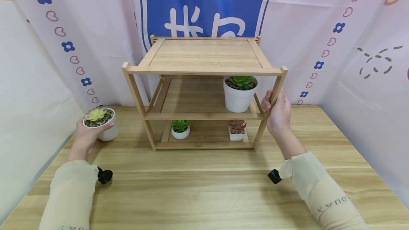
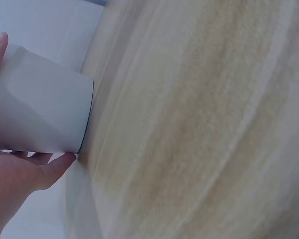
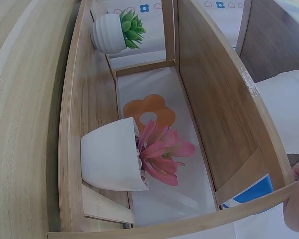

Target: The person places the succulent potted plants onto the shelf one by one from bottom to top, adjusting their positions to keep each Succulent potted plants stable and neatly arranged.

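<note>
At the left of the head view, my left hand (image 1: 86,136) grips a white potted succulent (image 1: 108,130) with pale yellow-green leaves, thumb across its near side. In the left wrist view, the smooth white pot (image 2: 45,99) has its base close to the wooden tabletop. My right hand (image 1: 279,113) holds the right front post of a three-tier wooden shelf (image 1: 204,70), fingers wrapped round it. On the middle tier is a larger white pot (image 1: 240,97) with a green succulent. The bottom tier holds a small green succulent (image 1: 180,130) and a pink-red succulent (image 3: 164,154) in a squarish white pot.
The shelf stands at the back of a wood-grain table (image 1: 179,191). Behind it hangs a white cloth with a blue panel (image 1: 207,6) and white characters. White sheets with printed patterns close off both sides. The shelf's top board (image 1: 207,52) lies above the pots.
</note>
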`<state>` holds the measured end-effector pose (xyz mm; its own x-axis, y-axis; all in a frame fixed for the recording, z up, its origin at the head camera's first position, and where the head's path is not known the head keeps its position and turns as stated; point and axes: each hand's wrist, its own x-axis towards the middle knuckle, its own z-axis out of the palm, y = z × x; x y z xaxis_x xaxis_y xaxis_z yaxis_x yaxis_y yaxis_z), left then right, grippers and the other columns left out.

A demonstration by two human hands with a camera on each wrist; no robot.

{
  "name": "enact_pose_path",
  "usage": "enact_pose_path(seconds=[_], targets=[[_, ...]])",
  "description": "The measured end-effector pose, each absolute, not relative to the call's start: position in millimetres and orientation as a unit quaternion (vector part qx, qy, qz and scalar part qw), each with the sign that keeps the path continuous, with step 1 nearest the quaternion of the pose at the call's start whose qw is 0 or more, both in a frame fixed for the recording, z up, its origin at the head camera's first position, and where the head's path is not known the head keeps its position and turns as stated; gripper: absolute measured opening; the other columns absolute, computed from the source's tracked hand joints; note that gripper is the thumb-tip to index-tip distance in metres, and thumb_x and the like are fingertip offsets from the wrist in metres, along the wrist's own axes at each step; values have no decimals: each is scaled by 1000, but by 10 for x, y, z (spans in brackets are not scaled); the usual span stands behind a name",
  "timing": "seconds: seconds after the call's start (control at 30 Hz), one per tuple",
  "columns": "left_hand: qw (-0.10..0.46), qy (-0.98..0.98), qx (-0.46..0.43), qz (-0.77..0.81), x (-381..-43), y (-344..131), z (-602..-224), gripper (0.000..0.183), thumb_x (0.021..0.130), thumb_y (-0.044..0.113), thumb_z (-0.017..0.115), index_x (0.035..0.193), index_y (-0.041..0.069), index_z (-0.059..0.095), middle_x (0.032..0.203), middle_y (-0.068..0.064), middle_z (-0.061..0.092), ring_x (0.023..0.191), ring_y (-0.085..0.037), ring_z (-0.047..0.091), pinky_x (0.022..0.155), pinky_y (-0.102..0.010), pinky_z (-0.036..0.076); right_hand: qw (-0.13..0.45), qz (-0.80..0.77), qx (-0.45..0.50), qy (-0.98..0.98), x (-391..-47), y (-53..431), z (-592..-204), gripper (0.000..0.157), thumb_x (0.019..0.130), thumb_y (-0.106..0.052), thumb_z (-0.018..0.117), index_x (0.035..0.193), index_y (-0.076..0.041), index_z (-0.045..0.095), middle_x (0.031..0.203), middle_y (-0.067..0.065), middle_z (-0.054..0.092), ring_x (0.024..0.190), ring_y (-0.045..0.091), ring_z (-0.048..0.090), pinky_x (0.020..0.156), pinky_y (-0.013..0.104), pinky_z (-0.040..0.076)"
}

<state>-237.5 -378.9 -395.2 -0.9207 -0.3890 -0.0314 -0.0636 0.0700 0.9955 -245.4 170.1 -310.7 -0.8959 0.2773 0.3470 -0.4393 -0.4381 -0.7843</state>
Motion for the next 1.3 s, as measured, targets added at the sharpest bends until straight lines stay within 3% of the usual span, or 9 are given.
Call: enact_pose_path(seconds=[0.13, 0.27, 0.63, 0.77, 0.9, 1.0, 1.1, 1.17, 1.3], targets=[[110, -732, 177, -649, -2387, -3784, -3941, 115, 86, 12, 85, 163, 11, 0, 163, -9, 18, 151, -23, 18, 122, -28, 18, 212, 843, 83, -487, -2454, 1705, -3110, 50, 114, -27, 30, 74, -11, 54, 54, -2, 43, 49, 9, 38, 51, 20, 30], [99, -738, 189, -640, -2398, -3780, -3928, 119, 87, 16, 84, 162, 12, -8, 168, -15, -2, 153, -26, 10, 123, -30, 13, 213, 840, 83, -492, -2452, 1704, -3110, 49, 114, -27, 29, 75, -11, 54, 55, -2, 43, 49, 9, 38, 51, 20, 30], [92, -755, 174, -626, -2360, -3787, -3898, 115, 90, 17, 81, 161, 8, -9, 168, -19, -2, 153, -29, 11, 123, -33, 14, 214, 838, 83, -494, -2454, 1694, -3123, 49, 114, -27, 28, 75, -11, 54, 56, -2, 43, 49, 8, 38, 51, 20, 30], [82, -757, 175, -624, -2359, -3777, -3848, 114, 91, 21, 81, 162, 10, -7, 168, -18, 0, 151, -30, 17, 122, -38, 23, 215, 839, 82, -493, -2455, 1698, -3117, 49, 114, -28, 29, 75, -10, 54, 56, -2, 43, 49, 8, 38, 51, 19, 30], [73, -760, 173, -623, -2337, -3781, -3812, 112, 91, 24, 80, 163, 13, -5, 168, -17, 2, 147, -30, 24, 96, -28, 52, 210, 837, 81, -498, -2459, 1703, -3113, 49, 114, -29, 29, 76, -11, 54, 57, -2, 43, 50, 8, 37, 51, 19, 30], [76, -762, 158, -624, -2318, -3780, -3790, 108, 91, 23, 80, 164, 15, 0, 167, -16, 7, 138, -27, 34, 74, -17, 52, 207, 837, 80, -500, -2462, 1702, -3113, 49, 114, -29, 29, 76, -11, 54, 57, -2, 43, 50, 8, 37, 52, 19, 30], [83, -771, 142, -615, -2311, -3770, -3764, 105, 91, 23, 81, 165, 16, 5, 163, -14, 16, 121, -16, 43, 74, -19, 52, 209, 837, 82, -498, -2465, 1701, -3112, 49, 114, -29, 29, 76, -11, 54, 57, -2, 43, 50, 8, 37, 51, 19, 30], [86, -778, 136, -607, -2309, -3758, -3746, 105, 91, 24, 81, 165, 18, 7, 160, -11, 20, 110, -6, 42, 75, -20, 51, 213, 837, 83, -497, -2465, 1702, -3113, 49, 114, -28, 29, 76, -11, 53, 57, -2, 43, 50, 8, 37, 51, 19, 30], [84, -775, 133, -612, -2305, -3734, -3718, 106, 91, 25, 81, 165, 20, 5, 163, -12, 17, 113, -8, 42, 76, -20, 51, 216, 835, 86, -498, -2460, 1706, -3117, 48, 114, -27, 28, 76, -11, 53, 56, -2, 42, 50, 9, 37, 51, 20, 30]])
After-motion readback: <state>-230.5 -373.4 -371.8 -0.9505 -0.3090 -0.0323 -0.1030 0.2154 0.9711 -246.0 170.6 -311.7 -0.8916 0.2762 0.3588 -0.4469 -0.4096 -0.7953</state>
